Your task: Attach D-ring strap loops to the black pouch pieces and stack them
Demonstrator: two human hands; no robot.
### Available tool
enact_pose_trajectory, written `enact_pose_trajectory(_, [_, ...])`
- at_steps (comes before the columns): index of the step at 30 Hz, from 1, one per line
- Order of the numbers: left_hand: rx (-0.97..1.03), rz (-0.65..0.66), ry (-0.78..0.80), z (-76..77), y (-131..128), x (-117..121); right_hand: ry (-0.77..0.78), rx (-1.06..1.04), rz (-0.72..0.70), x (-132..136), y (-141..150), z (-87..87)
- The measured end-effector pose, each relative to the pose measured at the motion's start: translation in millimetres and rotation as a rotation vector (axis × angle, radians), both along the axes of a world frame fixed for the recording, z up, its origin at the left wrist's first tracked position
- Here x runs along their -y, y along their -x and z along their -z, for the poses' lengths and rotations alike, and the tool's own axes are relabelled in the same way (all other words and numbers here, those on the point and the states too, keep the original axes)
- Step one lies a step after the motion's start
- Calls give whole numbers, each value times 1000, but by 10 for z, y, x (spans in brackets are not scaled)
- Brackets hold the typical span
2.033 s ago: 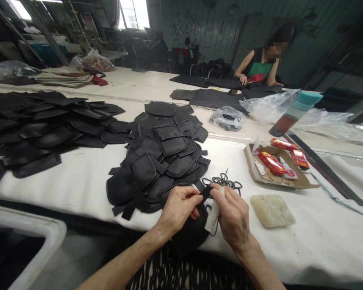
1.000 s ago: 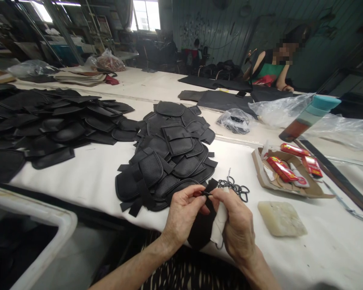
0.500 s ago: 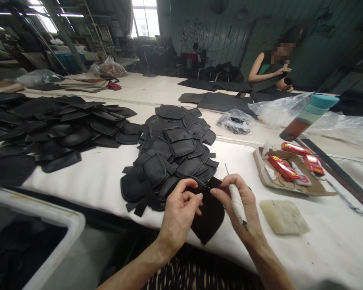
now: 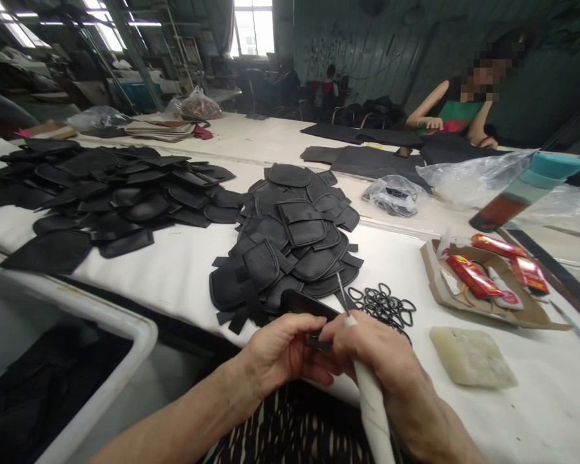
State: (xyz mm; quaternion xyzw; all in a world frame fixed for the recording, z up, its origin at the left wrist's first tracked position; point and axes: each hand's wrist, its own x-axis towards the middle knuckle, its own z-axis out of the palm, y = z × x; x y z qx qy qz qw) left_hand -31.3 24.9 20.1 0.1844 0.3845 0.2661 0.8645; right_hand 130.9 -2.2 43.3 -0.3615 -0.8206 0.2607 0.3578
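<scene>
My left hand (image 4: 281, 352) is closed in a pinch on a small black leather piece (image 4: 303, 304) at the table's near edge. My right hand (image 4: 385, 361) is closed round a white-wrapped tool handle (image 4: 370, 406); its thin metal point (image 4: 342, 296) sticks up past my fingers. Both hands meet at the piece's strap. Just beyond lies a heap of finished black leather pieces with straps (image 4: 285, 238). A cluster of black metal rings (image 4: 386, 304) sits to the right of my hands.
A larger spread of black leather pieces (image 4: 101, 193) covers the left of the white table (image 4: 174, 270). A pale block (image 4: 472, 356), a cardboard tray with red tubes (image 4: 483, 277), a teal-capped bottle (image 4: 526, 187) and plastic bags lie right. White bin (image 4: 77, 322) near left. Another person works at the far table.
The tool has swung so its handle points toward me and its point away. My hands have drawn closer together on the piece, and the rings have come into view.
</scene>
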Motion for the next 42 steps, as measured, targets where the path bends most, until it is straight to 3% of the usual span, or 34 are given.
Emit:
enact_pose_trajectory(3, [-38,-129,-10,36,-60,-8,-194,93,-70,19,58,7])
enact_pose_trajectory(6, [-63,-268,-71,77,-123,-10,-273,108,-63,35,68,89])
enact_pose_trajectory(9, [-120,-332,-86,73,-162,84,-242,-10,-57,83,27,179])
enact_pose_trajectory(13, [-178,-436,33,-28,-146,432,-199,-141,-89,204,-17,219])
enact_pose_trajectory(16, [-192,-426,56,-118,-93,725,-154,-233,-96,304,3,219])
enact_pose_trajectory(19, [-187,-403,30,-145,-56,834,-91,-301,-69,327,38,236])
enact_pose_trajectory(24, [-191,-486,-10,-40,-80,475,-31,-250,-14,140,68,297])
enact_pose_trajectory(29, [-164,-396,-120,97,-98,72,4,-229,122,31,86,413])
enact_pose_trajectory(32, [-148,-356,-147,150,-104,-9,31,-262,208,38,114,512])
enact_pose_trajectory(38, [-173,-421,-220,211,-131,-71,-9,-323,451,-31,248,598])
enact_pose_trajectory(42, [-146,-422,-279,262,-145,-96,136,-279,603,-91,318,560])
